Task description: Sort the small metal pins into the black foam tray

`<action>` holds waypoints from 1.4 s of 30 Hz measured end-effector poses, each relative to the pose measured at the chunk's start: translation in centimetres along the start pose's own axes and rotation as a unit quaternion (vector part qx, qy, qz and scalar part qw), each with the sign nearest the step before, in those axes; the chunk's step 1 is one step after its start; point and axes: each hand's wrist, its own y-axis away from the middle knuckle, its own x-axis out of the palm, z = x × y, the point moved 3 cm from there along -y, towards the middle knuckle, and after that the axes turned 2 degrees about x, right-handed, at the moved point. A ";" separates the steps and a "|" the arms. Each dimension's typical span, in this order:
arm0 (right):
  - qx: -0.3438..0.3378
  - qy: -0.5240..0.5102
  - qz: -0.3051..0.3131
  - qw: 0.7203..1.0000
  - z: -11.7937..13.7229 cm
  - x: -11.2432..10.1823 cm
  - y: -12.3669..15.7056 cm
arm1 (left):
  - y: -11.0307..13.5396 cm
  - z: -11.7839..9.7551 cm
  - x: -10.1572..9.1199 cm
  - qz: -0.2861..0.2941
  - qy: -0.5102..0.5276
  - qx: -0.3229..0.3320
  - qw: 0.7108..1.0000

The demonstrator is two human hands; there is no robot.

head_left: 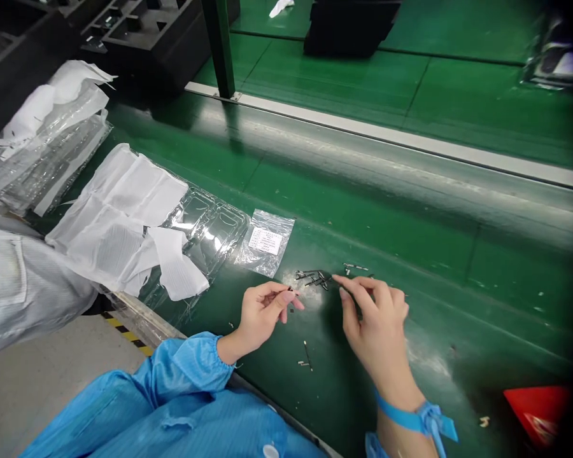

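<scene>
My left hand (262, 312) is closed in a pinch on a tiny dark part, just left of a small pile of thin dark metal parts (314, 278) on the green belt (410, 210). My right hand (375, 318) hovers right of the pile, fingers curled with the index finger pointing at the parts; what it holds, if anything, is hidden. Two more loose parts (306, 356) lie between my wrists. A small clear labelled bag (265, 242) lies just behind the pile. I wear blue sleeves and a blue wrist strap (417, 416).
Clear plastic trays with white paper sheets (124, 222) lie at the left, more stacked trays (42, 146) behind them. Another person's white sleeve (23, 280) is at the far left. Black foam trays (143, 32) stand at the back. A red object (537, 410) sits at the lower right.
</scene>
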 end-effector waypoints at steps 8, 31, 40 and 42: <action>0.004 0.013 0.003 1.000 -1.9 -0.8 0.4 | -1.0 0.0 -0.2 -0.002 0.051 -0.001 0.999; 0.032 0.004 -0.007 0.999 -1.5 -1.9 3.8 | -1.2 -0.1 0.0 0.015 0.077 -0.016 0.997; 0.002 0.017 0.027 0.999 -0.3 -1.4 5.0 | -1.2 0.3 0.0 0.027 0.088 -0.009 0.996; 0.011 0.037 0.029 0.999 0.2 -1.3 5.3 | -1.1 0.4 0.0 0.034 0.091 -0.005 0.995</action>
